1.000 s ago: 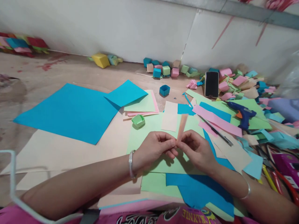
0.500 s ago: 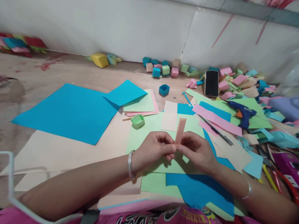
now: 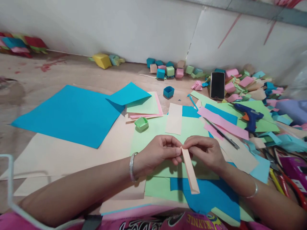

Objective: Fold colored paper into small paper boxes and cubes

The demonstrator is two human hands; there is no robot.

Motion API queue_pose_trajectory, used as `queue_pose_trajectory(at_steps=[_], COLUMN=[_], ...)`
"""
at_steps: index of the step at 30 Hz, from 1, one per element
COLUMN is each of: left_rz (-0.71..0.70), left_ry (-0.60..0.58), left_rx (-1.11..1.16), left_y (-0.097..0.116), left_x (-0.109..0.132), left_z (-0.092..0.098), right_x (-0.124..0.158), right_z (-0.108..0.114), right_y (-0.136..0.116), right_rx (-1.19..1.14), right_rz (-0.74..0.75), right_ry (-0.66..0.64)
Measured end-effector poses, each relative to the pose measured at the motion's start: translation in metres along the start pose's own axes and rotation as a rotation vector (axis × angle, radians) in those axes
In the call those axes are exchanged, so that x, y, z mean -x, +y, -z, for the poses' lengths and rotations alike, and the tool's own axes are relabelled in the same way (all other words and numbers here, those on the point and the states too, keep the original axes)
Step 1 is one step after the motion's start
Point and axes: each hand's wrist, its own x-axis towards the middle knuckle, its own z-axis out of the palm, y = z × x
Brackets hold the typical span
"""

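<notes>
A narrow folded strip of peach paper (image 3: 190, 174) hangs between my hands, its long end pointing down toward me. My left hand (image 3: 165, 150) pinches its upper end between thumb and fingers. My right hand (image 3: 206, 151) is closed at the same end, fingertips pressed to the paper. Under both hands lies a light green sheet (image 3: 153, 137). Just beyond them is a flat peach paper piece (image 3: 174, 119), and a small green paper box (image 3: 141, 124) sits to its left.
Large blue sheets (image 3: 72, 115) spread at left. A small blue paper box (image 3: 168, 92) stands farther back. At right are a phone (image 3: 217, 85), a glue gun (image 3: 249, 116), a pen (image 3: 223, 134), pliers (image 3: 285, 185) and heaped paper pieces (image 3: 247, 83). A white wall (image 3: 107, 28) bounds the back.
The peach strip has swung from pointing up to pointing down toward me. My right hand has turned over at its end, while my left hand stays in nearly the same place.
</notes>
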Motion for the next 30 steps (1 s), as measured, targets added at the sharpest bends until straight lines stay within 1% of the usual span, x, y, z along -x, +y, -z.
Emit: queue_pose_trajectory(at_steps=[3,5,10,14,16,19,20,21,23,25,28,30], left_rz=[0.010,0.006,-0.027,-0.060,-0.119,-0.270,-0.286,-0.271,-0.180,-0.115,-0.120,-0.131], left_ry=[-0.033,-0.019,0.060,0.090,0.105,0.158,0.167,0.164,0.146,0.150,0.165,0.160], left_rx=[0.017,0.003,-0.157,-0.296,-0.379,-0.552,-0.565,-0.542,-0.422,-0.309,-0.204,-0.168], left_y=[0.000,0.000,-0.002,-0.001,-0.001,-0.001,-0.001,0.000,0.002,0.004,0.006,0.005], left_x=[0.000,0.000,0.000,0.001,0.002,0.004,0.005,0.005,0.004,0.003,0.000,-0.001], left_z=[0.000,0.000,-0.001,-0.005,-0.008,-0.010,-0.010,-0.010,-0.008,-0.006,-0.003,-0.003], right_x=[0.001,0.001,0.002,0.004,0.005,0.006,0.006,0.005,0.005,0.003,0.000,-0.001], right_z=[-0.001,-0.001,-0.002,-0.009,-0.013,-0.015,-0.014,-0.013,-0.008,-0.003,0.001,0.001], right_y=[0.000,-0.001,-0.005,-0.004,-0.005,-0.007,-0.007,-0.007,-0.006,-0.003,0.001,0.004], right_rx=[0.033,0.052,0.114,0.065,0.001,-0.033,-0.009,0.028,0.113,0.183,0.326,0.443], right_rz=[0.034,0.050,-0.010,-0.028,-0.073,-0.099,-0.076,-0.040,0.055,0.190,0.432,0.538], right_ry=[0.024,0.018,-0.027,0.028,0.048,0.029,0.025,0.022,0.017,-0.006,-0.074,-0.078])
